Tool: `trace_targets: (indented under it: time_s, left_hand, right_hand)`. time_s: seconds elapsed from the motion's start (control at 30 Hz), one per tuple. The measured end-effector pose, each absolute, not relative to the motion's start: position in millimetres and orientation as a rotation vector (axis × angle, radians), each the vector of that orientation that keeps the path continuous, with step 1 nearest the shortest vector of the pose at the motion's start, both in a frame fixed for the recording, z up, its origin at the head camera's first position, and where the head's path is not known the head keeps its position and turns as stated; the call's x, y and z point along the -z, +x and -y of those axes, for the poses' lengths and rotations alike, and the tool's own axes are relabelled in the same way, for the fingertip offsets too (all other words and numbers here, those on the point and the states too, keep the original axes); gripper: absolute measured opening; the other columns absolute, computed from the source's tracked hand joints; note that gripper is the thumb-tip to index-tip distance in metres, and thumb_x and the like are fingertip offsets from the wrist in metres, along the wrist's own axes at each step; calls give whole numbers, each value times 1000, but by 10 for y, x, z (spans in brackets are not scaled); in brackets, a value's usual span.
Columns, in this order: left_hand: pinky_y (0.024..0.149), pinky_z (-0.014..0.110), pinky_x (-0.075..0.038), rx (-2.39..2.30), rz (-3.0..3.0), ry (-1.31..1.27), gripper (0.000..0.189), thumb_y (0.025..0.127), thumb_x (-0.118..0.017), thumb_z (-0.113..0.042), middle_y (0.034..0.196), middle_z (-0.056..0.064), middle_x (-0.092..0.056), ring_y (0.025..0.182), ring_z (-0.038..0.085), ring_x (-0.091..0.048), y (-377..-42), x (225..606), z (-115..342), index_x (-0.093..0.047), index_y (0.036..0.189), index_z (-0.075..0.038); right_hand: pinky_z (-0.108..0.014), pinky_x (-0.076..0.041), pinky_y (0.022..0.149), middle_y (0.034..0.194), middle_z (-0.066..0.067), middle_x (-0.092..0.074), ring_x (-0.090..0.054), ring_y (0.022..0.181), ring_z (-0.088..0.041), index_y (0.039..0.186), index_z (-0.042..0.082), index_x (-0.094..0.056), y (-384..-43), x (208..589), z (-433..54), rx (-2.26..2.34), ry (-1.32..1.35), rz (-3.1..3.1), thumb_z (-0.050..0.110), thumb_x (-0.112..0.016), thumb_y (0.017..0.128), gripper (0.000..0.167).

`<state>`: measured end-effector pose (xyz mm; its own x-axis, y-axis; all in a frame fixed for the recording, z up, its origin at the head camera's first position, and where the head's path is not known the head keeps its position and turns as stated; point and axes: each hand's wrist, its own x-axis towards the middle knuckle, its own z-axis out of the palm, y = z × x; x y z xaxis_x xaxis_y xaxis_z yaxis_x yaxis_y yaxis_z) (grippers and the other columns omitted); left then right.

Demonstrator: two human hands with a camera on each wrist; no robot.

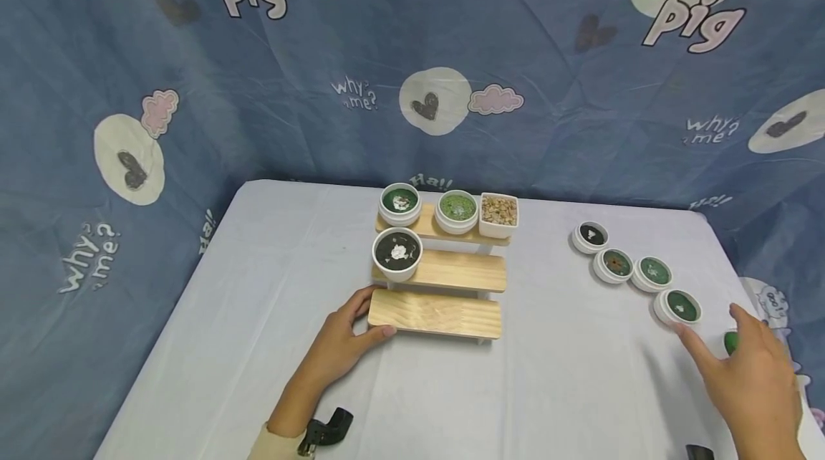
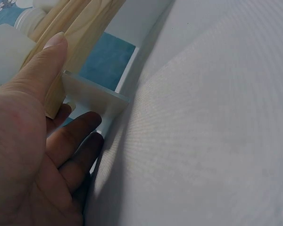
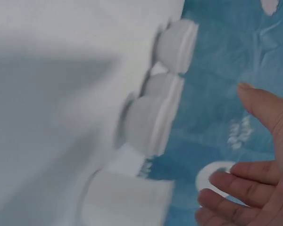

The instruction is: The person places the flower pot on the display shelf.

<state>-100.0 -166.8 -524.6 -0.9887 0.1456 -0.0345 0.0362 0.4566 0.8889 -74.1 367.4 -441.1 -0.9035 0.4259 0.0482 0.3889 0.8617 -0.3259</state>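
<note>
Left hand [image 1: 341, 342] gripping wooden shelf [image 1: 435, 314] corner, right hand [image 1: 750, 374] spread wide beside bowl [image 1: 678, 306] of green paste.

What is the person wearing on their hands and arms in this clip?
Both hands are bare: no gloves or rings show. The left hand has a pale cream sleeve cuff at the wrist, with a small black device strapped beside it. The right hand shows no sleeve in view; a dark object sits below it.

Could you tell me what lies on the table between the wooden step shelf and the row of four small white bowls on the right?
In the head view, only bare tablecloth lies between the wooden step shelf and the four small bowls.
</note>
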Motion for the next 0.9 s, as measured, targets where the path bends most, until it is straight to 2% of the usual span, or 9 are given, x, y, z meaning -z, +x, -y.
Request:
trace_targets:
  time_s: [0.17, 0.37, 0.47, 0.67, 0.9]
  left_hand:
    - [119, 59, -32, -1572, -2587, 164, 74, 88, -82, -53, 142, -2, -65, 144, 23, -47, -1000, 5245, 1667, -51, 151, -30]
    - [120, 57, -32, -1575, -2581, 157, 75, 87, -82, -53, 142, -3, -65, 144, 21, -48, -997, 5245, 1666, -51, 151, -31]
    - [120, 57, -32, -1576, -2582, 162, 74, 88, -82, -53, 143, -3, -65, 143, 21, -48, -996, 5242, 1669, -50, 151, -31]
    - [120, 58, -31, -1580, -2575, 161, 74, 88, -81, -54, 144, -2, -64, 144, 23, -47, -991, 5236, 1671, -50, 152, -30]
    - [120, 58, -30, -1587, -2569, 161, 74, 88, -81, -52, 144, -1, -63, 144, 23, -47, -993, 5239, 1668, -50, 152, -30]
  right_hand:
    - [-69, -25, 116, 148, -44, -36, -31, 141, -60, 153, -14, -31, -762, 4532, -3803, -481, -741, 2909, 39, -73, 96, 89]
    - [-75, -26, 112, 151, -45, -28, -26, 140, -64, 156, -17, -20, -737, 4605, -3982, -501, -812, 2948, 47, -71, 96, 101]
    - [-75, -26, 111, 149, -47, -27, -26, 139, -65, 155, -20, -17, -726, 4610, -4051, -502, -845, 2961, 44, -72, 95, 102]
    - [-75, -25, 113, 152, -45, -26, -23, 143, -63, 153, -20, -18, -745, 4583, -4083, -479, -940, 2983, 36, -67, 98, 93]
    - [-75, -29, 110, 143, -48, -35, -31, 135, -64, 147, -20, -32, -726, 4594, -4077, -428, -931, 2984, 26, -63, 101, 72]
